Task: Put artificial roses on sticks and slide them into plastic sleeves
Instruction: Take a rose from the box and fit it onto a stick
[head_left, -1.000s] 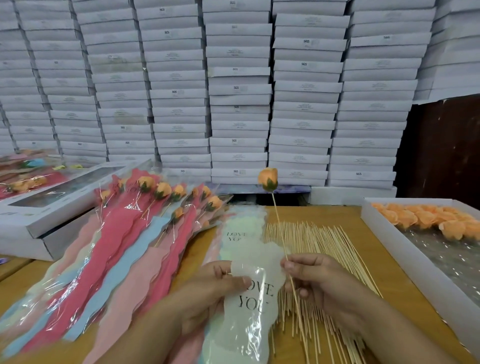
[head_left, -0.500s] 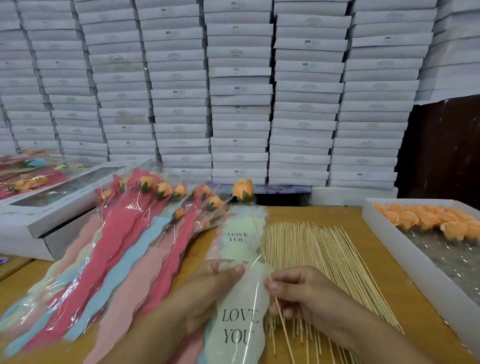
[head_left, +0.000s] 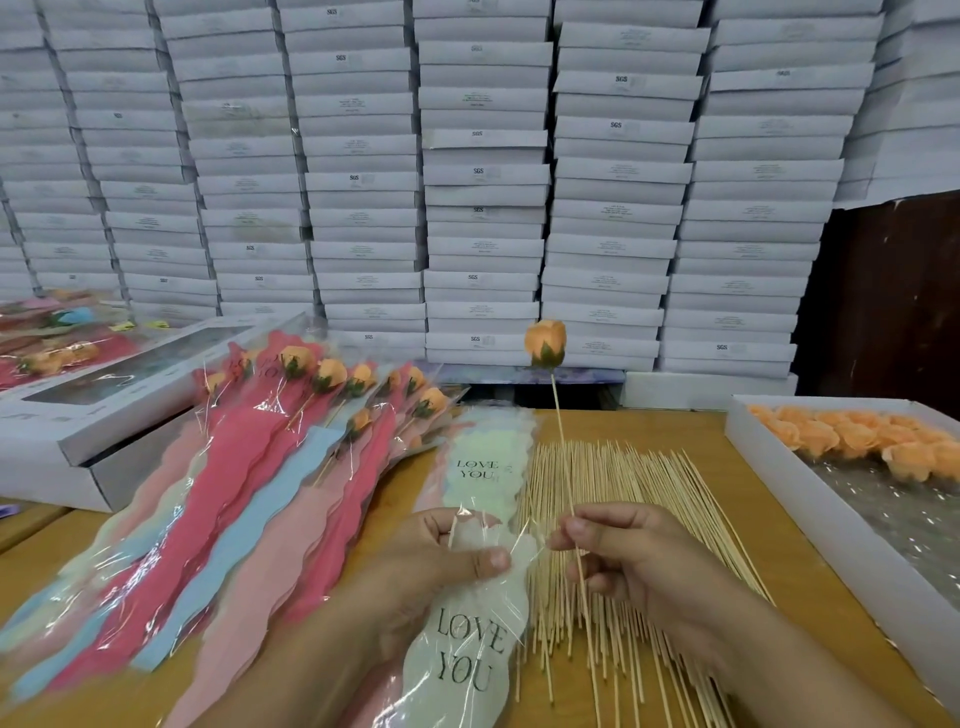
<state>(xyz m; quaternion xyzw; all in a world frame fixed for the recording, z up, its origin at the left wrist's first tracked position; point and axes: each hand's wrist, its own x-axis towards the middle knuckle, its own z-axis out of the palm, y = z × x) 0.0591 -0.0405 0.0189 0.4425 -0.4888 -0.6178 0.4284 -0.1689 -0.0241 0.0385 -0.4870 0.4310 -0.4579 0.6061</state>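
My right hand (head_left: 618, 551) pinching the thin wooden stick (head_left: 566, 467), its orange fabric rose (head_left: 545, 342) raised back above the pale "LOVE YOU" plastic sleeve (head_left: 475, 613), left hand (head_left: 441, 561) gripping that sleeve's mouth

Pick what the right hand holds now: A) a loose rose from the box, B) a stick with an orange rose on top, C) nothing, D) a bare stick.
B: the right hand pinches the stick, which stands upright with the orange rose on its top end.
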